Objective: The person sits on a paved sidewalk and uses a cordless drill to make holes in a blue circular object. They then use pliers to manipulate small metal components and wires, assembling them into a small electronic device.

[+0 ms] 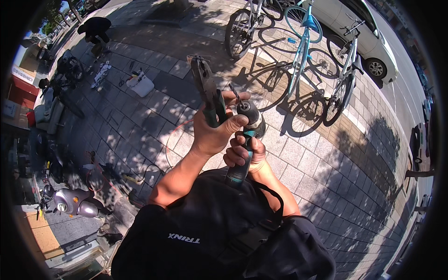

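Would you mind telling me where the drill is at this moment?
In the head view, the drill is near the centre, its handle in the right hand, just right of the pliers in the left hand.

Tight between the hands: left hand (212, 128) has its thumb against the drill (252, 116), right hand (249, 151) wraps the handle. Blocked there. Pliers (200, 81) stick out far side of the left hand; left fingers crowd the gap between them and the bit. Near side: black garment (200, 214) backs the drill's lower end, can't tell if touching. Right of the hands: free paving (305, 161), room to pass. Far right: turquoise bike (301, 53) and silver bike (347, 65) in the way. Left: paving free up to white bucket (140, 86), far left, and scooter (77, 203), near left.
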`<action>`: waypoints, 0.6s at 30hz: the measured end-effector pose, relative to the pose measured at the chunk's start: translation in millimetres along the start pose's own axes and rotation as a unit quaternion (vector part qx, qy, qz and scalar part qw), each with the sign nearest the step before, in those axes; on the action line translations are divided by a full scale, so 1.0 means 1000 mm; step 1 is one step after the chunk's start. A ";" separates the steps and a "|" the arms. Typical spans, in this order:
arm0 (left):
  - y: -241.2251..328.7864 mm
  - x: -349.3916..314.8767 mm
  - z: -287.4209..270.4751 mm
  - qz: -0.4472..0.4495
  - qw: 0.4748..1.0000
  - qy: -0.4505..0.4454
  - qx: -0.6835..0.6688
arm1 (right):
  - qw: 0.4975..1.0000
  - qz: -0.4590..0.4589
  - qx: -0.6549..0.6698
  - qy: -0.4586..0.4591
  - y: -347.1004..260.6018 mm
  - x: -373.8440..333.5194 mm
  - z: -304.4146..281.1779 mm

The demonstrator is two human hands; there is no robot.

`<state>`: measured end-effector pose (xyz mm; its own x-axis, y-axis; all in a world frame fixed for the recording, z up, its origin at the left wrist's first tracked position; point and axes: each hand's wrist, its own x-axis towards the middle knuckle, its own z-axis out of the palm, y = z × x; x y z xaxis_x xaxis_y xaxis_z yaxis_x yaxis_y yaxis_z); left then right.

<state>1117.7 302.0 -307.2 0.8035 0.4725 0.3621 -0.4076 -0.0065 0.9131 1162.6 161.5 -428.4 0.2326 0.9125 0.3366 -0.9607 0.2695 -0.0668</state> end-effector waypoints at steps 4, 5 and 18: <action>-0.029 0.053 0.001 -0.133 0.953 0.081 -0.261 | 0.975 -0.010 -0.198 0.104 -0.083 0.046 0.027; -0.029 0.066 0.011 -0.117 0.966 0.109 -0.204 | 0.967 -0.004 -0.231 0.109 -0.099 0.055 0.027; -0.114 0.231 -0.063 -0.231 0.917 0.246 -0.212 | 0.529 -0.040 -0.847 0.022 -0.228 0.230 -0.073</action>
<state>1321.9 467.7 -339.6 0.6827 0.6792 -0.2695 -0.2885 0.5894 0.7546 1445.8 332.0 -404.2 0.3005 0.8736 0.3827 0.5592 0.1637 -0.8127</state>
